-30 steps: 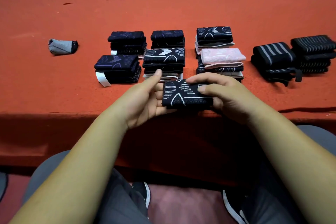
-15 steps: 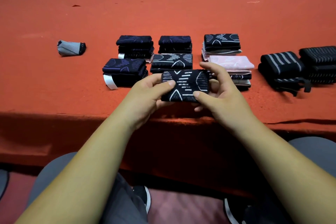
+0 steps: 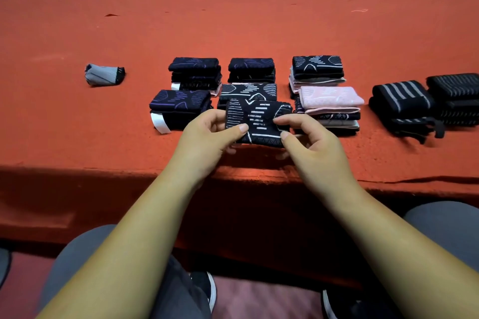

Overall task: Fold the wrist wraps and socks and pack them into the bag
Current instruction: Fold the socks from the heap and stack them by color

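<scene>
Fingers (image 3: 241, 128) of my left hand (image 3: 204, 137) and right hand (image 3: 311, 147) are curled onto the folded black sock (image 3: 256, 119), pinching it at its two ends with the thumbs on its face. Over the last second it has come up and forward from the worktop (image 3: 77, 124) edge, and now hangs tilted just in front of the middle front pile (image 3: 247, 90). I judge the fold finished and stacking next, with packing not yet begun.
</scene>
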